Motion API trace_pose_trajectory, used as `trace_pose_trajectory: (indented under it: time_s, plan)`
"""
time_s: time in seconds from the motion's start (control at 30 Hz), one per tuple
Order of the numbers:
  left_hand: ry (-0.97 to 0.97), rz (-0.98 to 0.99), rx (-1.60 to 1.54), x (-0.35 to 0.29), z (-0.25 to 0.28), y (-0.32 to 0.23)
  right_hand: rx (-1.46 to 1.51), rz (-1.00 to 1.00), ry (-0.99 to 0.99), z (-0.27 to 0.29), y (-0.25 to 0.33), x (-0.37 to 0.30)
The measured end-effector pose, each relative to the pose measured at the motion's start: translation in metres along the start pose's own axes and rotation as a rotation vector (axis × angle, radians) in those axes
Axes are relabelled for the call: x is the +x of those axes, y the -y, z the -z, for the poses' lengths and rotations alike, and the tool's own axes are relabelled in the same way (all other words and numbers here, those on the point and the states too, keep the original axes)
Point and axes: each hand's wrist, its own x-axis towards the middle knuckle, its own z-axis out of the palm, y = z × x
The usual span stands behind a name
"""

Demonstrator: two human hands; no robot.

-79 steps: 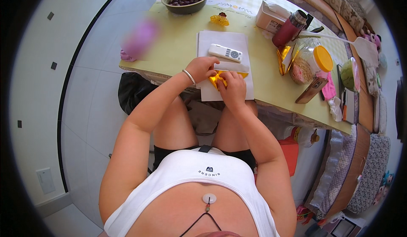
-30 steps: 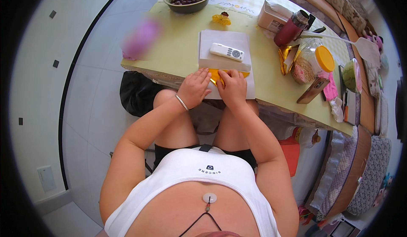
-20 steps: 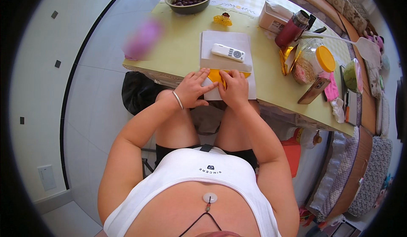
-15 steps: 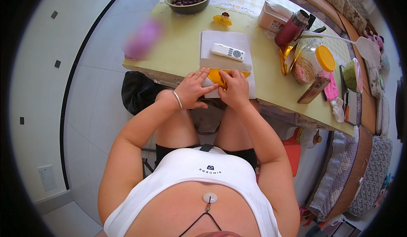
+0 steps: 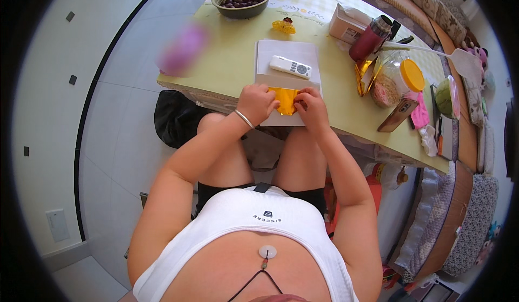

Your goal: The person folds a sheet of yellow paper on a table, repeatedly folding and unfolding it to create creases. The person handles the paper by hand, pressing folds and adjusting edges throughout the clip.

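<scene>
A shiny gold sheet, like foil paper [image 5: 284, 102], stretches between my two hands at the near edge of the table. My left hand [image 5: 255, 102], with a silver bangle on the wrist, is closed on the sheet's left side. Fingers of my right hand [image 5: 312, 107] pinch its right side. Beneath lies white paper [image 5: 275, 119], partly covered by the gold sheet and my hands. Just beyond, a white remote control [image 5: 291, 67] rests on white sheets.
A green basket of dark round fruit [image 5: 227, 12] and a yellow hair claw [image 5: 284, 27] are at the back. To the right stand a maroon flask [image 5: 370, 38], a yellow-lidded jar [image 5: 392, 77] and a phone [image 5: 398, 115]. A blurred purple object [image 5: 184, 49] is at left.
My left hand has drawn back from lying flat and now grips the sheet. My right hand has moved slightly right, and the gold sheet is spread more openly between them.
</scene>
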Motion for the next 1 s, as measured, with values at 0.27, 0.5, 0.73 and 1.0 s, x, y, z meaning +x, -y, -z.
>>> trace_pose_trajectory:
  time_s: [0.27, 0.5, 0.73, 1.0]
  plan:
    - [-0.165, -0.046, 0.050, -0.008, -0.003, -0.001, -0.324, 0.153, 0.020, 0.008, 0.000, -0.008]
    - [-0.207, -0.148, 0.084, -0.009, -0.001, 0.003, -0.483, 0.191, 0.077, 0.005, -0.001, -0.028]
    - [0.025, 0.002, -0.016, 0.013, 0.007, 0.010, -0.265, 0.178, 0.082, 0.015, -0.021, -0.012]
    - [-0.137, -0.026, 0.016, 0.045, -0.004, 0.018, -0.548, 0.245, -0.091, 0.013, 0.004, 0.031]
